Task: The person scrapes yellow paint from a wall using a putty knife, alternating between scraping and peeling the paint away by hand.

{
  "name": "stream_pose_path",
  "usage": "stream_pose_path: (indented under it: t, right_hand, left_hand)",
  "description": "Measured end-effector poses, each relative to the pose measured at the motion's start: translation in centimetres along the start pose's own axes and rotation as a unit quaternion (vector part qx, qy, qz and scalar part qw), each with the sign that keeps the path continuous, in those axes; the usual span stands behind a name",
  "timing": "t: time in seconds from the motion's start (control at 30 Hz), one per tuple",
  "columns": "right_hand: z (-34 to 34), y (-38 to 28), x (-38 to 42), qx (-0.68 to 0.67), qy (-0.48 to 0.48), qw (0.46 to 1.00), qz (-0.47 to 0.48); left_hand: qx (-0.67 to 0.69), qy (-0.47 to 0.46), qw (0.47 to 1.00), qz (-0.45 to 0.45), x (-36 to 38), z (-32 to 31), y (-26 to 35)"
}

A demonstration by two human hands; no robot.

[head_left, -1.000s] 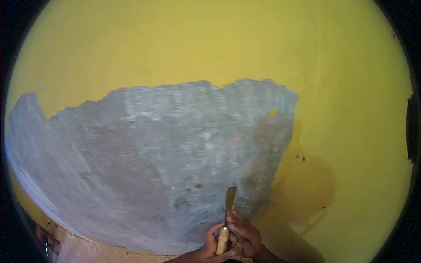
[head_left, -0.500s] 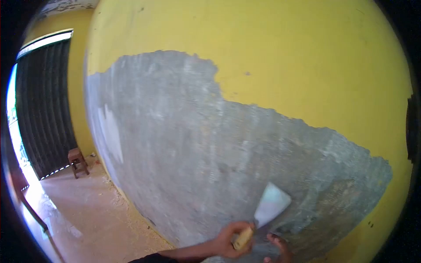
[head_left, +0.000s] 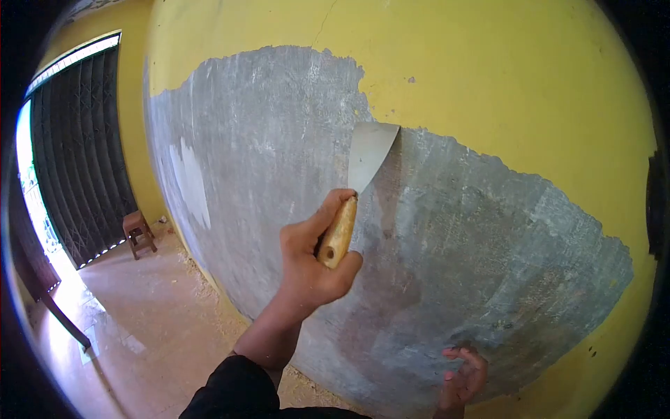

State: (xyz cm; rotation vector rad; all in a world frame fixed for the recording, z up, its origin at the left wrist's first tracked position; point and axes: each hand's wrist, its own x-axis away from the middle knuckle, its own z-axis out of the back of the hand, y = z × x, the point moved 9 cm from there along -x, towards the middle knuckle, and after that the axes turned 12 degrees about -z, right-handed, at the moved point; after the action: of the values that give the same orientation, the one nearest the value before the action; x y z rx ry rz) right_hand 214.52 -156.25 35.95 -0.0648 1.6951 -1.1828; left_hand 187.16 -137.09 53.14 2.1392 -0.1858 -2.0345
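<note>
My left hand [head_left: 314, 258] is closed around the wooden handle of a scraper [head_left: 373, 155], its forefinger reaching up to where the blade begins. The wide metal blade points upward, its top edge at the jagged border between grey bare wall [head_left: 272, 181] and yellow paint [head_left: 488, 84]; whether it presses on the wall is hard to tell. Lower right, my right hand [head_left: 467, 377] is near the grey wall, fingers loosely curled and apart from the thumb, with nothing visible in it.
A small brown stool [head_left: 139, 234] stands on the floor by a dark folding metal door [head_left: 84, 153] at the left. Pale flakes lie along the foot of the wall. A dark object [head_left: 656, 206] shows at the right edge.
My left hand has risen with the scraper, from low on the grey area to the paint border. The wall appears slightly lower-left to higher in view, and my right hand shows more fully.
</note>
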Motion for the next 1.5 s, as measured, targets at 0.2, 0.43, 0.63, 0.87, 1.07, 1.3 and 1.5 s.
stream_pose_path:
  t: [0.2, 0.43, 0.63, 0.87, 1.07, 1.3, 1.5]
  right_hand:
    - [3.6, 2.0, 0.2, -0.076, 0.029, 0.996, -0.048]
    - [2.1, 4.5, -0.5, -0.216, -0.022, 0.973, -0.076]
    - [-2.6, 2.9, 0.7, -0.258, 0.001, 0.963, -0.078]
    - [-14.1, -0.7, 4.5, -0.008, -0.155, 0.987, -0.035]
    - [-26.5, 0.6, 10.9, 0.106, -0.197, 0.954, -0.197]
    - [-25.3, -3.0, 8.5, 0.044, 0.008, 0.978, -0.202]
    - [-25.4, -8.3, 3.0, 0.133, -0.085, 0.981, -0.111]
  left_hand:
    - [-0.026, 0.037, 0.999, 0.012, -2.4, 2.4, 1.9]
    - [-0.151, -0.089, 0.981, -0.084, -7.5, 1.9, 7.7]
    - [-0.143, -0.164, 0.975, 0.042, -2.0, 3.6, 4.0]
    - [0.158, -0.127, 0.975, 0.092, 17.3, 6.7, -2.5]
    - [0.271, -0.24, 0.93, 0.063, 23.9, 5.5, -6.3]
    - [0.285, -0.323, 0.902, -0.023, 19.2, 6.4, -4.3]
    - [0.288, -0.102, 0.946, -0.108, 11.0, 10.4, -3.9]
